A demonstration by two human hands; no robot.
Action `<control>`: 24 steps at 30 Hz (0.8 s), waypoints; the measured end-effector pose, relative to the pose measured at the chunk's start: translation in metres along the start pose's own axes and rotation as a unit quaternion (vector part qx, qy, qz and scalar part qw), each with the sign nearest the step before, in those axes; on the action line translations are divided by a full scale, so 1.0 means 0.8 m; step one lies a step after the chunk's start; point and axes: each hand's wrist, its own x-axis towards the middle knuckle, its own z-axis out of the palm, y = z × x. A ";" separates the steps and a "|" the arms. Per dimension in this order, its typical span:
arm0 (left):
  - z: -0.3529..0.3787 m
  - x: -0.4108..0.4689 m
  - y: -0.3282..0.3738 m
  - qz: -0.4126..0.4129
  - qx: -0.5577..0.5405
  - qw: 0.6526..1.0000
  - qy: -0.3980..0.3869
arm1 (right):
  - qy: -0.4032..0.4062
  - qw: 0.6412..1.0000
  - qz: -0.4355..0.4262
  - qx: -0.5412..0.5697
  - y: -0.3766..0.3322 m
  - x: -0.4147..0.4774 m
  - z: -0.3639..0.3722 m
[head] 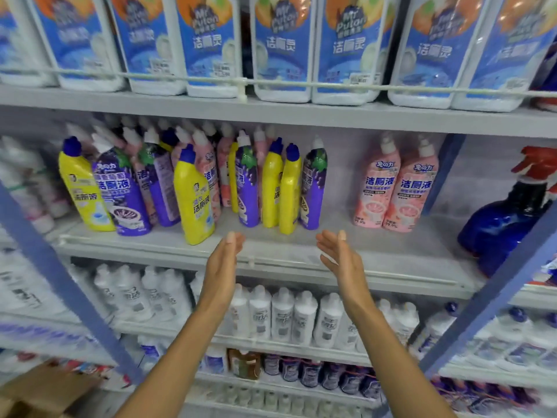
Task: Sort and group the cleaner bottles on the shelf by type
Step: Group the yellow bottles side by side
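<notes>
**Both hands open before a mixed row of cleaner bottles**

In the head view, we face the grey middle shelf (301,257) that carries the cleaner bottles. Our left hand (221,263) and right hand (340,257) hover just in front of its front edge. The palms are turned toward each other and the fingers are straight. Neither hand holds or touches anything.

Across the left and centre of this shelf, the colours stand mixed in 1 tight cluster. A front yellow bottle (193,200) with a blue cap stands furthest forward, tilted, just beyond the left hand. A second yellow bottle (81,188) leans at the cluster's left end, touching a purple bottle (120,194). Farther right, a yellow pair (272,188) stands side by side between 2 more purple ones. Pink ones sit behind the front row, partly hidden. Well apart to the right, 2 pink bottles (376,191) stand touching each other.

At the far right edge, we see a blue spray bottle (506,218) with a red trigger. The shelf above holds white jugs (211,46) with blue labels behind a wire rail. The shelf below holds rows of white bottles (283,318). A cardboard box (45,387) shows at the lower left.
</notes>
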 end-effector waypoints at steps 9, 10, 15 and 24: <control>-0.129 0.033 0.016 0.035 -0.004 0.994 0.107 | -0.089 0.996 -0.010 -0.006 -0.002 0.027 0.143; -0.136 0.043 0.019 0.041 -0.003 0.993 0.114 | -0.095 0.995 -0.013 -0.006 -0.005 0.035 0.156; -0.145 0.107 0.037 0.055 0.025 0.992 0.113 | -0.104 0.993 -0.054 -0.011 -0.019 0.092 0.205; -0.127 0.187 0.011 0.074 0.035 0.993 0.090 | -0.130 0.990 -0.035 -0.041 0.000 0.166 0.293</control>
